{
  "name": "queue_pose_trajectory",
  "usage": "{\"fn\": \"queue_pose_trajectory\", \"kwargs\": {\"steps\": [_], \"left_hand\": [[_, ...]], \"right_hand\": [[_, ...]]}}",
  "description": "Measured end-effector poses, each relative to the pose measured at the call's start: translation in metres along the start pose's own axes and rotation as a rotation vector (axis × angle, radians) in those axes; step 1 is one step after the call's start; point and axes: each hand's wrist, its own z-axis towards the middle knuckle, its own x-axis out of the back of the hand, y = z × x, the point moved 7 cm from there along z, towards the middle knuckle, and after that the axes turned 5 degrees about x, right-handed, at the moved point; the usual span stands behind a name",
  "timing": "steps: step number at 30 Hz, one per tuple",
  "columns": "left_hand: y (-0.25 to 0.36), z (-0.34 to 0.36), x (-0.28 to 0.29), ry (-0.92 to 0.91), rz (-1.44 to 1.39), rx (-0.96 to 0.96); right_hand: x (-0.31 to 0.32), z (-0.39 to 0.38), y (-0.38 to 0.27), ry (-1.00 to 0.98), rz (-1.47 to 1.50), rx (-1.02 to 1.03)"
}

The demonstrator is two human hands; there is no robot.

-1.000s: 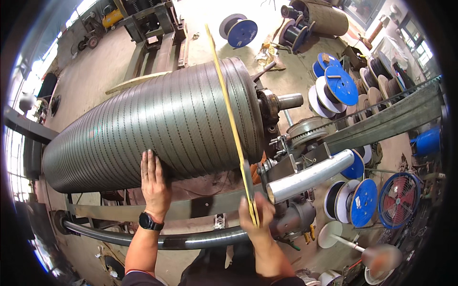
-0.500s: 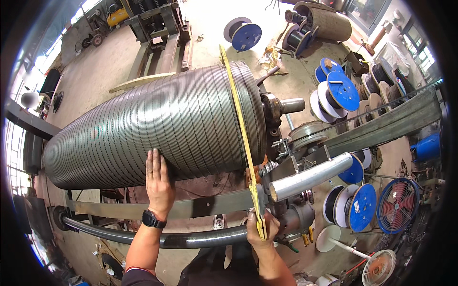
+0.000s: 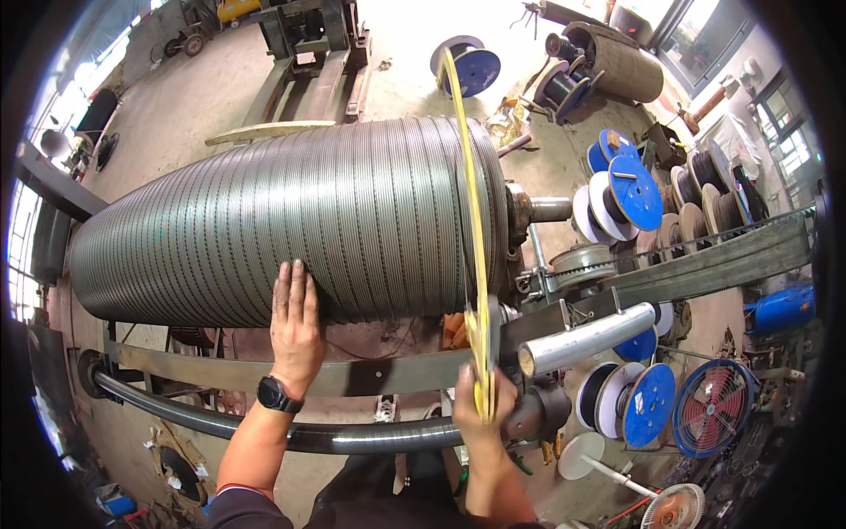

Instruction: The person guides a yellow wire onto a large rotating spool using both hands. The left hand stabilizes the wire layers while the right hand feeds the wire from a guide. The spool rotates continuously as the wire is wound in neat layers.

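Note:
A large steel drum wound with close rows of ribbed wire point(image 3: 238, 216) lies horizontally across the view. My left hand point(image 3: 296, 326) rests flat against its near lower surface, fingers extended side by side. My right hand point(image 3: 483, 401) grips the lower end of a long, narrow yellow strip point(image 3: 476, 220), which has a greyish part near the fingers that is blurred. The strip stands across the drum's right end and reaches beyond its far edge. Just right of that hand lies a silver tube point(image 3: 582, 339) on a bracket.
A shaft point(image 3: 546, 210), pulley point(image 3: 582, 257) and long beam point(image 3: 705, 269) extend right. A black pipe point(image 3: 370, 436) runs below my hands. Cable spools point(image 3: 634, 189) crowd the right, beside a floor fan point(image 3: 712, 406) and blue barrel point(image 3: 782, 307). A forklift point(image 3: 308, 44) stands behind the drum.
The yellow strip has shifted rightward with my right hand, its top swinging right. My left hand has moved slightly along the drum. The whole view has shifted somewhat.

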Motion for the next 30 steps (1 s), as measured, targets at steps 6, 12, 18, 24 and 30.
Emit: {"fn": "queue_pose_trajectory", "kwargs": {"steps": [6,12,18,24,30], "left_hand": [[-0.002,-0.002,0.001,-0.005,0.045,0.002],[-0.002,-0.001,-0.001,-0.004,0.036,-0.007],[-0.003,0.002,0.002,-0.005,0.050,-0.011],[-0.003,-0.001,-0.001,-0.002,0.017,-0.003],[-0.002,-0.001,0.003,-0.003,0.068,0.003]], "right_hand": [[0.002,-0.002,-0.002,-0.006,-0.039,-0.020],[0.002,-0.001,0.000,-0.048,-0.010,-0.028],[0.010,-0.012,0.008,-0.076,-0.049,-0.119],[0.003,-0.002,0.002,-0.056,-0.054,-0.046],[0.004,-0.016,0.035,-0.009,0.042,-0.142]]}}
